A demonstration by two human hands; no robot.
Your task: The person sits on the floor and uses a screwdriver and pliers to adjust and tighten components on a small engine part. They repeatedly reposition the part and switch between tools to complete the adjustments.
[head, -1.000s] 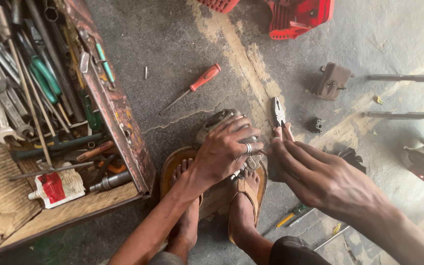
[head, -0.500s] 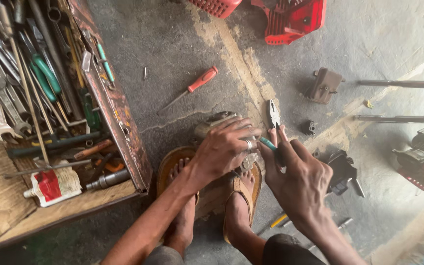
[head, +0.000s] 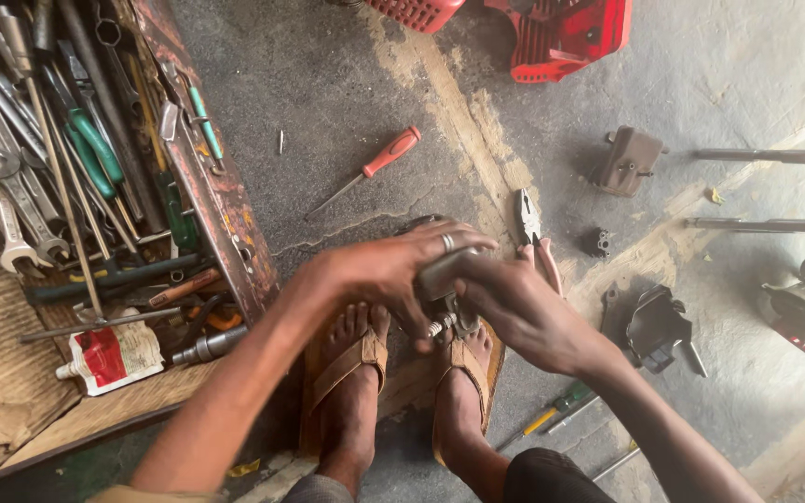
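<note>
both hands meet at the centre of the frame, just above two sandalled feet. the left hand, a ring on one finger, wraps over the top of a small grey metal part, and the right hand closes on the same part from the right side, so the two hands are clamped together around it. pliers lie on the concrete floor just above the right hand. a red-handled screwdriver lies further up, centre frame. a rusty tool box full of spanners fills the left side. a brown metal housing sits upper right, and a red engine cover lies at the top edge.
</note>
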